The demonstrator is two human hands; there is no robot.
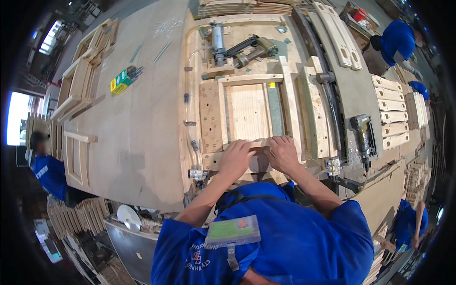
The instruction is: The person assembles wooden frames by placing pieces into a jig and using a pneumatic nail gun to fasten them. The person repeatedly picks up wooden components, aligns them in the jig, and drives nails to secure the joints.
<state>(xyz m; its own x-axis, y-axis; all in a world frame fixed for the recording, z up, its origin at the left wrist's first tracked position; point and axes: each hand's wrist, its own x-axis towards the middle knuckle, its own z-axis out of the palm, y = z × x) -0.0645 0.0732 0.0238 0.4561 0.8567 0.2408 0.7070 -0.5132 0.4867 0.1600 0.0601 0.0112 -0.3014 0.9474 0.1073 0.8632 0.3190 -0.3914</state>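
A rectangular pale wooden frame (251, 79) lies in a wooden jig (209, 114) on the bench in front of me. My left hand (236, 160) grips the near rail (260, 143) of that frame at its left part, fingers curled over the top. Toward the other end of the same rail, my right hand (284, 154) is closed with its fingers bent over the wood. My thumbs and the underside of the rail are mostly hidden. Beyond the frame, a nail gun (256, 51) lies on its side beside an upright-looking silver air cylinder (218, 42).
Another nail gun (364, 137) rests at the right. A green and yellow box (122, 80) sits on the left tabletop (147, 109), near small wooden frames (76, 156). Slotted boards (392, 116) are stacked at right. Co-workers (398, 42) in blue stand on both sides.
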